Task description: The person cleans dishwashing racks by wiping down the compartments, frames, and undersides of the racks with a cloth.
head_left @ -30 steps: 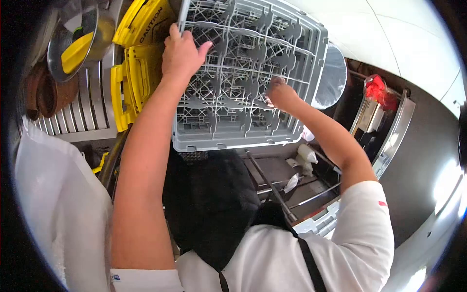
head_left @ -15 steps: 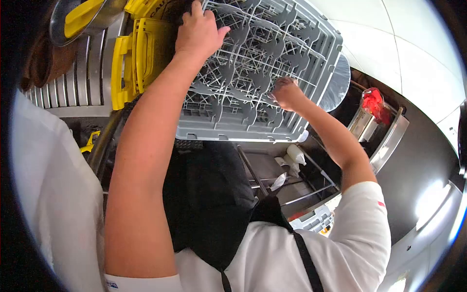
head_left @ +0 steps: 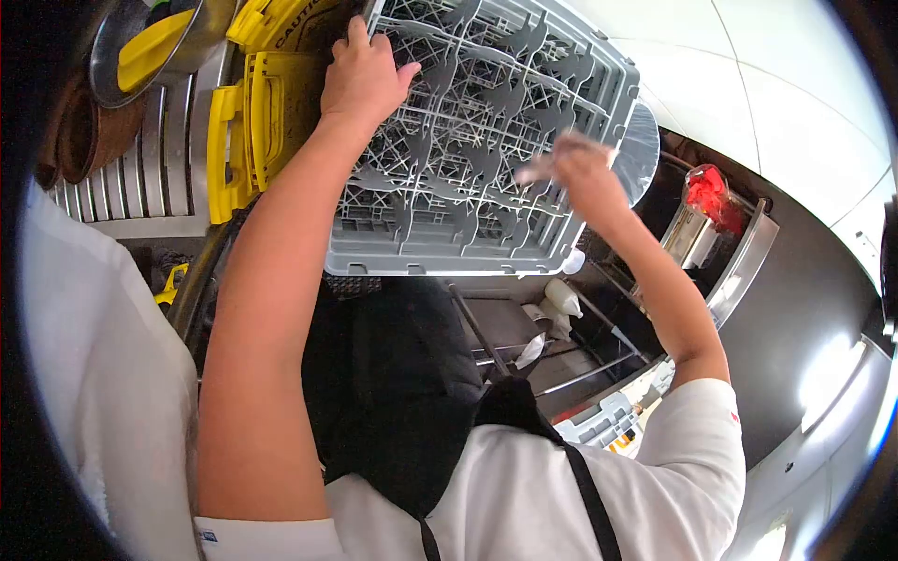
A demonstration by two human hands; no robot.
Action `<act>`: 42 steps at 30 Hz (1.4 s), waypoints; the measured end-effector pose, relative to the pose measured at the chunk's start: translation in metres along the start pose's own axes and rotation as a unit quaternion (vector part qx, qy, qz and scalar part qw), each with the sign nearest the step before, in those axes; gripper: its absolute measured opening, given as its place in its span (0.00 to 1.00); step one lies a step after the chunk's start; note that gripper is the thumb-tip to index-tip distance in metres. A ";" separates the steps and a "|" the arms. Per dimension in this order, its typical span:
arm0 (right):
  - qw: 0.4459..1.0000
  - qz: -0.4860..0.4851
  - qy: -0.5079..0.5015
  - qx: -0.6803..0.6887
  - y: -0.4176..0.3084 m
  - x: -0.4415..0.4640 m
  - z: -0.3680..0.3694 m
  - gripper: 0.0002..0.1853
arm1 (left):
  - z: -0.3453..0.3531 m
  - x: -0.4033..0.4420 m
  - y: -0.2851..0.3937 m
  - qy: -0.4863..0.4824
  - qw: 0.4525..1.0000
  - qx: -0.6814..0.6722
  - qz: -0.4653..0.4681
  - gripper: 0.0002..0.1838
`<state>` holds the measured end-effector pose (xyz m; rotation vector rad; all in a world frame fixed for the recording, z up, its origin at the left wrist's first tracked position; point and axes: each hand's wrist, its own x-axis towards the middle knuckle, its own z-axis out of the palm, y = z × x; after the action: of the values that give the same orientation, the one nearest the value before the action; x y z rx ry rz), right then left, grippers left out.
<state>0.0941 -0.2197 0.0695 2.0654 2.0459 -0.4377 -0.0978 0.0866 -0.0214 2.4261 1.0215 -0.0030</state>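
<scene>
A grey dish rack (head_left: pixel 421 257) with rows of pegs and wavy dividers is tilted up in front of me. My left hand (head_left: pixel 365 75) grips its left rim near the top, the thumb lying on the inner side. Over the right part of the rack is my right hand (head_left: pixel 580 168), smeared by motion. Its fingers point left over the dividers; whether anything is in them cannot be made out.
Yellow caution-sign pieces (head_left: pixel 271 117) stand left of the rack, beside a slatted metal surface (head_left: pixel 168 187) and a metal bowl (head_left: pixel 112 56). Below right are a metal-framed shelf and a white bottle (head_left: pixel 562 297). A red bundle (head_left: pixel 709 194) lies farther right.
My right hand has lifted away from the dividers and moved slightly up and right. My left hand stays on the rim. Over the last second the view has shifted a little.
</scene>
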 end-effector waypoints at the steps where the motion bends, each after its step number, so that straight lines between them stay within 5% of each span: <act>1: 1.000 0.006 0.024 0.008 0.008 0.009 -0.006 0.16 | 0.000 0.000 -0.001 0.000 1.000 -0.002 0.001 0.31; 3: 0.997 0.021 0.075 0.024 0.037 0.037 -0.004 0.15 | 0.001 0.001 0.000 0.001 1.000 -0.003 0.005 0.32; 6: 0.965 -0.097 -0.235 -0.064 0.066 0.074 0.037 0.09 | 0.001 -0.001 0.002 0.024 1.000 0.018 0.009 0.30; 9: 0.907 -0.019 -0.409 -0.097 0.069 0.116 0.086 0.06 | 0.001 -0.001 0.002 0.015 1.000 0.018 0.012 0.30; 12: 0.906 -0.011 -0.401 -0.136 0.071 0.123 0.120 0.10 | 0.002 -0.001 0.000 0.037 0.999 0.015 0.017 0.30; 14: 0.887 -0.099 -0.430 -0.138 0.081 0.118 0.112 0.17 | 0.003 -0.005 0.000 0.029 0.999 0.010 0.020 0.30; 16: 0.903 0.018 -0.414 -0.114 0.056 0.120 0.049 0.16 | 0.000 -0.003 0.000 0.024 1.000 0.009 0.014 0.30; 27: 0.856 0.010 -0.498 -0.135 0.067 0.138 0.102 0.14 | 0.002 -0.001 0.000 0.035 0.999 -0.001 0.013 0.30; 31: 0.935 -0.073 -0.343 -0.051 0.070 0.102 0.065 0.14 | 0.004 0.000 -0.002 0.041 0.999 -0.015 0.023 0.30; 34: 0.946 0.050 -0.320 0.008 0.061 0.073 0.013 0.13 | 0.001 -0.001 0.001 0.032 0.999 -0.006 0.010 0.30; 36: 0.981 0.092 -0.067 0.157 0.048 0.042 -0.005 0.13 | 0.001 0.000 0.000 0.026 1.000 -0.013 0.010 0.30; 37: 0.966 0.111 0.065 0.225 0.045 0.028 -0.012 0.13 | -0.002 -0.001 0.003 0.020 1.000 -0.011 0.007 0.30; 38: 0.912 0.270 0.082 0.299 0.047 0.008 0.007 0.14 | -0.004 0.000 0.004 0.015 1.000 -0.007 0.003 0.30; 40: 0.673 0.496 0.161 0.524 0.026 0.013 0.006 0.18 | -0.003 0.001 0.003 0.023 1.000 -0.011 0.011 0.30; 42: 0.467 0.598 0.105 0.643 0.035 0.033 0.024 0.24 | -0.002 0.001 0.002 0.040 0.999 -0.005 0.034 0.31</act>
<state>0.1271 -0.1979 0.0331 3.5006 -0.7651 -1.6267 -0.0957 0.0865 -0.0191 2.4678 0.9711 0.1220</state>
